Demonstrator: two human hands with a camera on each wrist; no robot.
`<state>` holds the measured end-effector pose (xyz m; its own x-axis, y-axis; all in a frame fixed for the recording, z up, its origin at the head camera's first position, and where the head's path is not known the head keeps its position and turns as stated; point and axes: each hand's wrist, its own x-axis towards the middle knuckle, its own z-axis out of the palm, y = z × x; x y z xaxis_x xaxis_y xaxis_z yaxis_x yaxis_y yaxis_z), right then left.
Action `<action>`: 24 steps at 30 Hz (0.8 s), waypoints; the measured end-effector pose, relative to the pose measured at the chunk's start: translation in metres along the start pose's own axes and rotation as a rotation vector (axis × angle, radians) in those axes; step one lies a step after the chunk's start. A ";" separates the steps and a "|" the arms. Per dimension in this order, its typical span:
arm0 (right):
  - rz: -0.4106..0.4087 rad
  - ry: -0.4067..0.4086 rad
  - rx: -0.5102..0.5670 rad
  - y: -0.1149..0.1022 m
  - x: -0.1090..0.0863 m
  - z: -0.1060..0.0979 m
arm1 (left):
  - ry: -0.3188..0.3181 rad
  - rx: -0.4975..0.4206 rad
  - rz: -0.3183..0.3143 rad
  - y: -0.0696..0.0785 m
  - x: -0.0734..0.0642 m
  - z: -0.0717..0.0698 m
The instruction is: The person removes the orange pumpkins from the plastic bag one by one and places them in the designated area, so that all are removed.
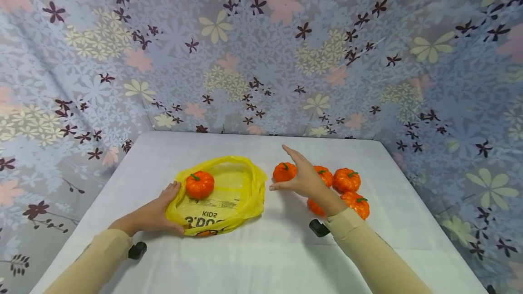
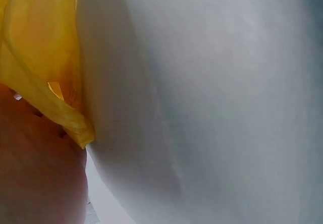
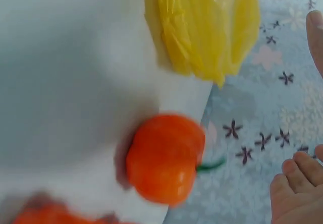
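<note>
A yellow plastic bag (image 1: 253,194) lies with its mouth wide, printed lettering showing inside. In it, toward the left, sits a small orange pumpkin (image 1: 199,184) with a green stem. My left hand (image 1: 153,212) holds the bag's left side, thumb at the front rim and fingers along the back left. Yellow plastic overlaps that hand in the left wrist view. My right hand (image 1: 305,179) is held over the table, thumb and fingers spread apart with nothing between them. Just beyond its gap lies another pumpkin (image 1: 283,173), seen whole as an orange pumpkin (image 3: 166,158) in the right wrist view.
More orange pumpkins, among them one at the back right (image 1: 346,180) and one nearer the sleeve (image 1: 356,203), are grouped behind and beside my right forearm. The white-covered table (image 1: 229,267) ends at the back against a flowered cloth (image 1: 261,67).
</note>
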<state>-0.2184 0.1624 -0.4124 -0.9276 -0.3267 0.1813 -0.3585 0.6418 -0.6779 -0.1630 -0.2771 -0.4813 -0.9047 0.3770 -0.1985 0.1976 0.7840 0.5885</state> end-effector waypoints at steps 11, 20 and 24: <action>-0.025 -0.122 0.014 -0.025 0.031 0.057 | -0.020 -0.002 -0.031 0.004 0.001 -0.004; -0.076 -0.240 0.021 -0.042 0.043 0.094 | -0.025 -0.009 -0.037 0.007 0.003 0.000; -0.149 -0.305 0.018 -0.055 0.050 0.113 | -0.013 -0.005 -0.039 0.006 -0.002 -0.002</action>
<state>-0.2328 0.0326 -0.4461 -0.7901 -0.6101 0.0592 -0.4829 0.5601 -0.6732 -0.1610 -0.2739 -0.4763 -0.9067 0.3529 -0.2311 0.1607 0.7956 0.5841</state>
